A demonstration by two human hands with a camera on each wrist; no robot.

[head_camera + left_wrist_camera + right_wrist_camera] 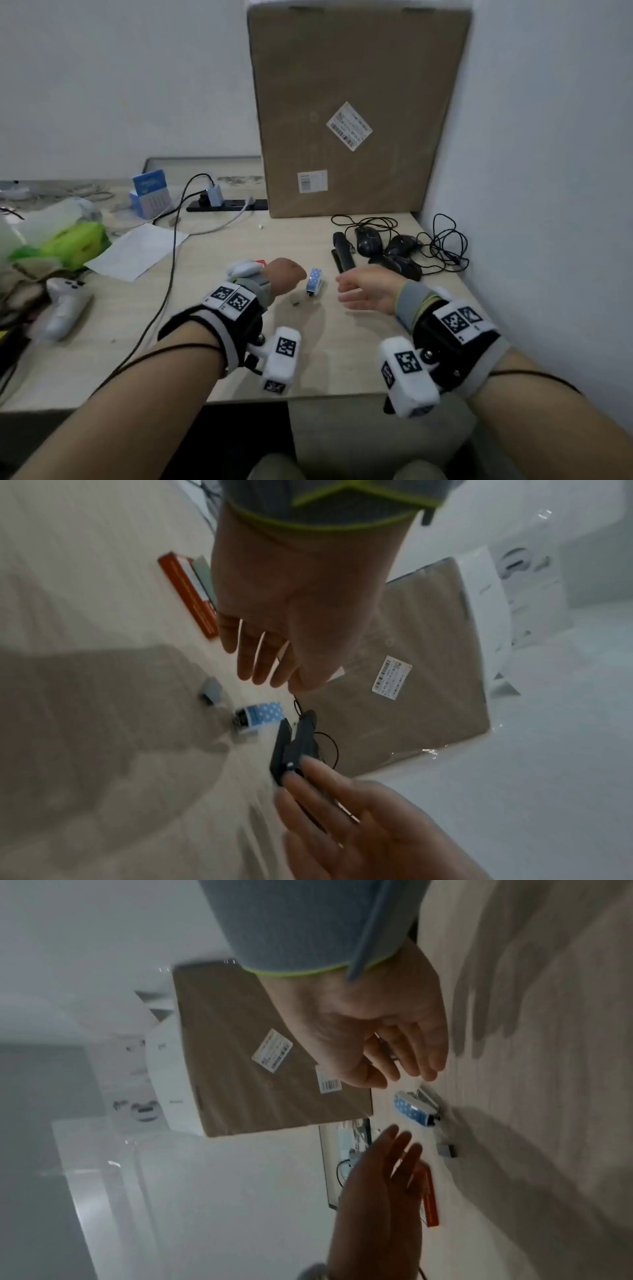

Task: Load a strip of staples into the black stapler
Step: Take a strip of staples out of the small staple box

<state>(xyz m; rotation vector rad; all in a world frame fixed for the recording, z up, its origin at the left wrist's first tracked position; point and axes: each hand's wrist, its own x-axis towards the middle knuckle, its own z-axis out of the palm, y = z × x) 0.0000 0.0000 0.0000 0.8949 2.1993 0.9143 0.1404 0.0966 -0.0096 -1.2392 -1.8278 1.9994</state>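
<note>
The black stapler [342, 255] lies closed on the desk, just beyond my right hand [358, 291], whose fingers are spread and hold nothing. In the left wrist view my right fingertips [308, 767] reach the near end of the black stapler [294, 745]. My left hand [286, 275] hovers relaxed and empty above an orange staple box [192, 593]. Between the hands lie a small blue dotted stapler [315, 281] and a small grey piece [294, 303]. No staple strip is plainly visible.
A tall cardboard box [356, 113] stands against the back wall. Computer mice with tangled cables [400, 250] lie right of the stapler. To the left are a paper sheet [137, 250], a white controller [65, 308], a power strip [226, 205] and a black cable [171, 267].
</note>
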